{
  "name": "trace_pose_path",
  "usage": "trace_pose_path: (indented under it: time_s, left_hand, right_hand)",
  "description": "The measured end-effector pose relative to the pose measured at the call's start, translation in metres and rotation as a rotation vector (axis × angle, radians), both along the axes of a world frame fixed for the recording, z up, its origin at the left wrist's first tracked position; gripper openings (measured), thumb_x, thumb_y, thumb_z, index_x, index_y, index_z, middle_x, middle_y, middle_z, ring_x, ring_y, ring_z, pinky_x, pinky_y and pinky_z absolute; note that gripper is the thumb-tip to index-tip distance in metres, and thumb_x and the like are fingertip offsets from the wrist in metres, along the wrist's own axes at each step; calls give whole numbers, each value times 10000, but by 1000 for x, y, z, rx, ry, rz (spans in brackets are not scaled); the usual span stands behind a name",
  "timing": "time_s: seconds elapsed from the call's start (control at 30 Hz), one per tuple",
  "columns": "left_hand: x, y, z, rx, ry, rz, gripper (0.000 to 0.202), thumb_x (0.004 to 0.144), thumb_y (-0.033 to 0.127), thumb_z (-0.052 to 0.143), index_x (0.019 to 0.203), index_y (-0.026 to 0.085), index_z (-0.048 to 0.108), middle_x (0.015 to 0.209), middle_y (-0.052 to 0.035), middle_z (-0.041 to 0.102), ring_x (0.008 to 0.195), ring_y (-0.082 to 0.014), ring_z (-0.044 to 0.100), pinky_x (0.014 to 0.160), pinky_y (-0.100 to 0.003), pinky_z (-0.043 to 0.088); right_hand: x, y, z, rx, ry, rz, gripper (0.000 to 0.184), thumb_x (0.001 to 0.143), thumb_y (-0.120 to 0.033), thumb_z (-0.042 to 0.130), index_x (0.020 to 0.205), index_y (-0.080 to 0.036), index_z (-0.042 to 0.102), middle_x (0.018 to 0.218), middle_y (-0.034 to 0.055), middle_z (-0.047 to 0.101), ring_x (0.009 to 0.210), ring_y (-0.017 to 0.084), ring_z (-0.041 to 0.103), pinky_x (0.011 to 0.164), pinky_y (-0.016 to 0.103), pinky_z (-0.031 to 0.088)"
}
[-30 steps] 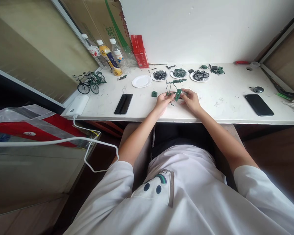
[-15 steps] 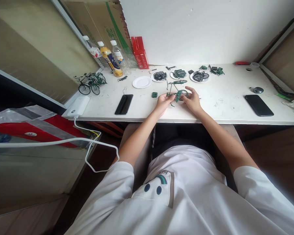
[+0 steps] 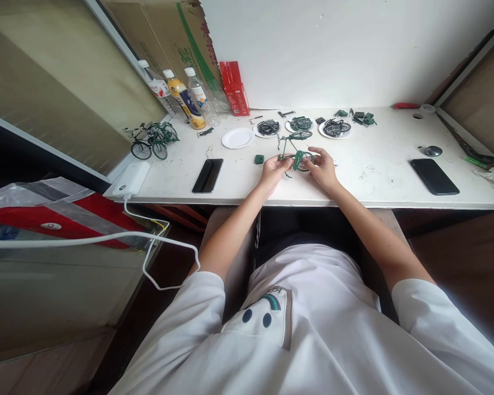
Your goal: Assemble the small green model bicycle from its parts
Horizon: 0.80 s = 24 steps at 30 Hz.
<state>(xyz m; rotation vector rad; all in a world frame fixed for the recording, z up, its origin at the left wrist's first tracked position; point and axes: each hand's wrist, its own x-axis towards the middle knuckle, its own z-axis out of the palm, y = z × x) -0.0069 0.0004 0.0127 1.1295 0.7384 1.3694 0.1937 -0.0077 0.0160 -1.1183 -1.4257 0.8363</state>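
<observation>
Between my two hands is a small green model bicycle (image 3: 295, 148), held just above the front part of the white table. My left hand (image 3: 274, 171) pinches it from the left, thumb and fingers closed near the lower frame. On the other side my right hand (image 3: 323, 169) has its thumb and fingers closed around the wheel at the lower right. The fingertips partly hide that wheel. A small green block (image 3: 259, 159) lies on the table left of my left hand. Behind the bicycle are plates with green parts (image 3: 301, 123), dark parts (image 3: 268, 128) and black wheels (image 3: 336, 128).
At the left stand finished-looking model bicycles (image 3: 151, 140), with bottles (image 3: 184, 99) and a red box (image 3: 234, 90) behind. A bare white plate (image 3: 238, 138) lies mid-table. Phones lie left (image 3: 208, 175) and right (image 3: 434, 176). A white power adapter (image 3: 132, 179) sits at the left edge.
The model bicycle has shifted slightly to the left and tilted a little in my hands. Both hands keep their grip.
</observation>
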Motion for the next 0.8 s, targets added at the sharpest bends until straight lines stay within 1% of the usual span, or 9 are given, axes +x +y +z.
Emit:
trace_pose_path:
  time_s: [0.07, 0.13, 0.23, 0.43, 0.5, 0.63, 0.8]
  left_hand:
    - [0, 0, 0, 4, 4, 6, 516, 738, 465, 1010, 1106, 158, 821, 1105, -97, 830, 933, -178, 746, 838, -289, 586]
    - [1, 0, 0, 10, 8, 17, 510, 743, 463, 1007, 1110, 162, 821, 1111, -98, 832, 931, -176, 748, 838, -287, 591]
    - [0, 0, -1, 4, 14, 41, 501, 747, 445, 1007, 1120, 169, 819, 1099, -95, 837, 938, -176, 756, 868, -293, 602]
    - [-1, 3, -3, 13, 21, 76, 487, 756, 434, 997, 1129, 176, 819, 1135, -103, 844, 1107, -228, 780, 984, -335, 624]
    - [-2, 4, -4, 19, 24, 81, 496, 753, 440, 999, 1132, 175, 818, 1145, -108, 844, 1129, -239, 783, 1011, -350, 624]
    - [-2, 6, -6, 23, 34, 99, 513, 741, 460, 1004, 1127, 179, 815, 1139, -106, 847, 1149, -247, 785, 1035, -362, 624]
    - [-3, 5, -6, 21, 43, 100, 539, 738, 489, 999, 1142, 184, 815, 1107, -89, 845, 1082, -218, 783, 962, -324, 635]
  right_hand:
    - [0, 2, -2, 17, -4, -17, 690, 816, -712, 860, 1283, -240, 672, 934, 62, 728, 877, 245, 697, 591, 347, 625]
    - [0, 3, -3, 49, -9, -36, 642, 815, -687, 867, 1229, -233, 684, 978, 72, 739, 883, 230, 686, 642, 349, 639]
    - [0, 3, -2, 63, 4, -49, 617, 806, -655, 881, 1213, -237, 682, 1018, 76, 752, 896, 224, 686, 679, 351, 648]
    - [-2, -1, 3, 24, 18, -32, 608, 766, -601, 918, 1200, -232, 707, 1027, 82, 758, 893, 226, 683, 662, 349, 636]
    - [-2, -1, 4, -1, 37, -9, 619, 761, -613, 920, 1201, -229, 715, 1028, 84, 760, 893, 228, 684, 652, 349, 631]
    - [-3, -1, 5, -34, 80, 52, 659, 740, -689, 917, 1181, -237, 728, 1066, 86, 767, 920, 240, 706, 642, 349, 638]
    - [-2, 0, 4, -48, 114, 94, 746, 685, -754, 937, 1173, -227, 738, 1098, 96, 789, 938, 246, 733, 675, 349, 660]
